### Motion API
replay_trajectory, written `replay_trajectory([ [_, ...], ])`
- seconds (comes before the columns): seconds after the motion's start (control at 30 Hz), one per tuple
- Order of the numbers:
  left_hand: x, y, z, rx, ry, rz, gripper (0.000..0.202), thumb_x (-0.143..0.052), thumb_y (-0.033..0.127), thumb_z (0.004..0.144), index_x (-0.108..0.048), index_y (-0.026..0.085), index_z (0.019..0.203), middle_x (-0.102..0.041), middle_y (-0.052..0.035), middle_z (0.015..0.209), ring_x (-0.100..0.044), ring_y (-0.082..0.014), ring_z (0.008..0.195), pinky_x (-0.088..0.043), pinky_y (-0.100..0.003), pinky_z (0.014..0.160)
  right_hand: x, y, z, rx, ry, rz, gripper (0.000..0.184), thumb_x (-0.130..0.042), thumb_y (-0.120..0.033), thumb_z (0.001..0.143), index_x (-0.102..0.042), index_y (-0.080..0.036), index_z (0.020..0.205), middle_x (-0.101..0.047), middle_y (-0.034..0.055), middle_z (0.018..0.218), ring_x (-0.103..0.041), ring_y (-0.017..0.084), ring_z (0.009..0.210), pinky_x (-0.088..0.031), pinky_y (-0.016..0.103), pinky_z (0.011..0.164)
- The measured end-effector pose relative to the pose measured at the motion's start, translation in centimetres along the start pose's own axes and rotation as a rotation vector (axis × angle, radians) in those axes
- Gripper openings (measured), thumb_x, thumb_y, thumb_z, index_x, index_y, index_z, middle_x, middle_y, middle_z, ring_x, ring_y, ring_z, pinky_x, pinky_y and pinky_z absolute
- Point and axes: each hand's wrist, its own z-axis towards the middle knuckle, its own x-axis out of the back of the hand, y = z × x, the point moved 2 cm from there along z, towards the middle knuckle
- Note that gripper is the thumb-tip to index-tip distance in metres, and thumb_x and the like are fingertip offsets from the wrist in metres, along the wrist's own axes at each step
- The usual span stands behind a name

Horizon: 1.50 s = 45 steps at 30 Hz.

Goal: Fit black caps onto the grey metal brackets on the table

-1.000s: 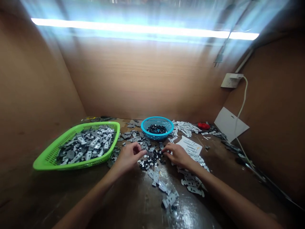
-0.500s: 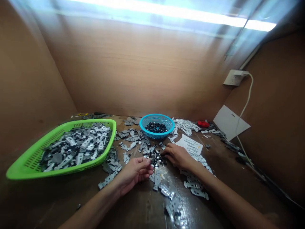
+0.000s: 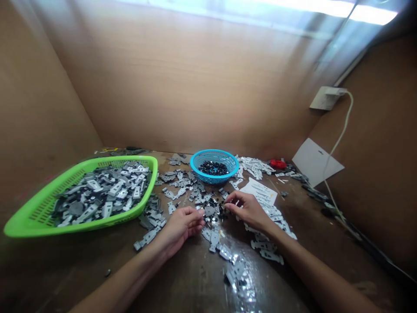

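On my feed the right hand (image 3: 247, 210) has lifted slightly, fingers half-curled and open just above the heap of small black-and-silver parts (image 3: 212, 208) on the bench (image 3: 192, 278); the left hand (image 3: 180, 226) pinches shut beside it, perhaps on one piece.

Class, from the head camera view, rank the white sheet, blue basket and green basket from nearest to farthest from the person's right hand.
From the right hand:
1. White sheet, just ahead of it.
2. Blue basket, farther ahead, to the left.
3. Green basket, far left.
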Motion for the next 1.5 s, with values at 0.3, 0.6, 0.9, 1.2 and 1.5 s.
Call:
replay_trajectory([
  [0.3,-0.7,-0.3,-0.4,-0.011,0.032,0.139,0.027,-0.064,0.036,0.071,-0.049,0.014,0.072,-0.060,-0.0042,0.068,-0.057,-0.0093,0.058,-0.045,-0.021,0.056,-1.2,-1.9,-0.6,0.060,0.041,0.001,0.010,-0.056,-0.027,0.079,-0.060,-0.019,0.084,-0.063,0.0006,0.079,-0.056,0.013,0.070,-0.042,0.023,0.060],
  [0.6,-1.0,0.2,-0.6,-0.047,0.076,0.154,0.027,-0.063,0.035,0.072,-0.045,0.015,0.069,-0.061,-0.0048,0.067,-0.058,-0.0099,0.058,-0.046,-0.022,0.057,-1.9,-2.6,-1.2,0.234,-0.011,-0.103,0.005,-0.058,-0.021,0.078,-0.058,-0.019,0.082,-0.060,0.0028,0.086,-0.055,0.015,0.078,-0.042,0.027,0.070],
  [0.9,-1.0,0.2,-0.6,-0.067,0.074,0.155,0.028,-0.063,0.038,0.072,-0.047,0.015,0.069,-0.061,-0.0054,0.068,-0.058,-0.0104,0.059,-0.046,-0.023,0.058,-2.1,-2.9,-1.3,0.257,0.027,-0.156,0.007,-0.060,-0.025,0.077,-0.059,-0.020,0.082,-0.058,0.0039,0.095,-0.056,0.015,0.084,-0.043,0.027,0.072],
  [1.2,-0.9,0.2,-0.5,-0.059,0.079,0.157,0.030,-0.063,0.039,0.071,-0.047,0.014,0.070,-0.060,-0.0048,0.068,-0.058,-0.0103,0.058,-0.046,-0.022,0.057,-1.9,-2.6,-1.2,0.235,0.043,-0.097,0.010,-0.059,-0.024,0.078,-0.059,-0.021,0.087,-0.056,0.0054,0.102,-0.056,0.016,0.089,-0.045,0.028,0.074],
  [1.5,-0.8,0.2,-0.7,-0.061,0.077,0.141,0.032,-0.065,0.042,0.067,-0.050,0.014,0.069,-0.061,-0.0051,0.069,-0.058,-0.0108,0.058,-0.046,-0.022,0.056,-2.1,-2.8,-1.3,0.300,0.029,-0.090,0.015,-0.058,-0.020,0.077,-0.062,-0.023,0.091,-0.053,0.0065,0.108,-0.054,0.018,0.097,-0.044,0.032,0.081],
])
